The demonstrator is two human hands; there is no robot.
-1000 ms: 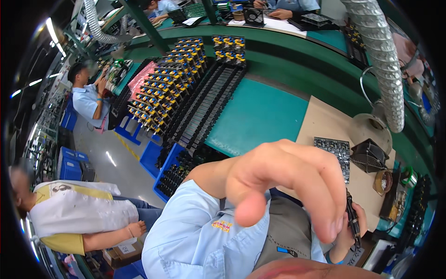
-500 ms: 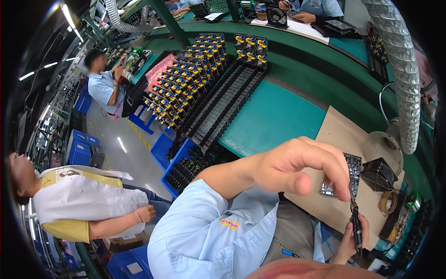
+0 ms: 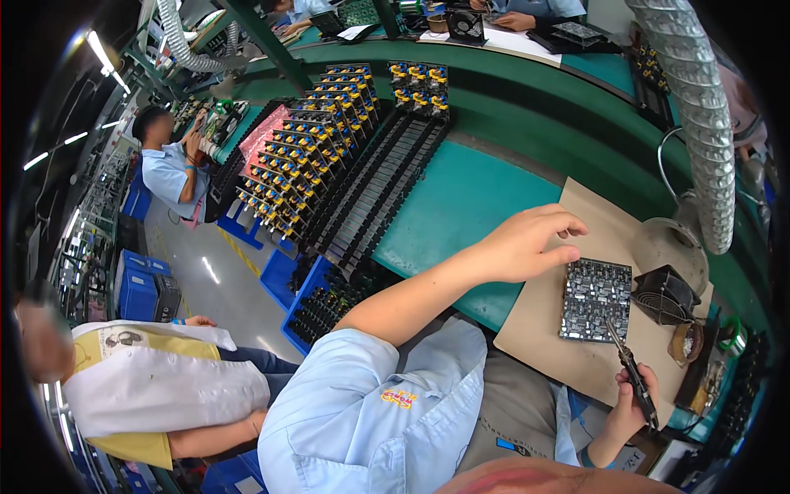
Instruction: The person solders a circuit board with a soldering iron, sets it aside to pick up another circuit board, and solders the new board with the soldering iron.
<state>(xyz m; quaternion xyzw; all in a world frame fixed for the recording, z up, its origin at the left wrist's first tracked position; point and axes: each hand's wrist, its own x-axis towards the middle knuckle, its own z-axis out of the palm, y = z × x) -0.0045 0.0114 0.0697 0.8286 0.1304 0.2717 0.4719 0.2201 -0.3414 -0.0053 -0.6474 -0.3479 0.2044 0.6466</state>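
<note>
My left hand [image 3: 527,243] hovers over the brown cardboard mat [image 3: 543,313], fingers curled, its fingertips at the left edge of a dark circuit board [image 3: 597,298] lying flat on the mat. Whether the fingers touch the board is unclear; nothing sits in the hand. My right hand [image 3: 629,403] at the lower right grips a dark soldering iron [image 3: 627,366] whose tip points up toward the board's lower edge.
A small black fan [image 3: 665,292] stands right of the board, a flexible silver duct [image 3: 699,123] hangs above. Racks of boards with yellow and blue parts [image 3: 321,156] fill the green bench [image 3: 461,206] at left. Other people work at left, lower left and behind.
My left hand has dropped away from the camera and moved right, down onto the mat at the board's edge. The view has swung slightly; my right hand holds the iron as before.
</note>
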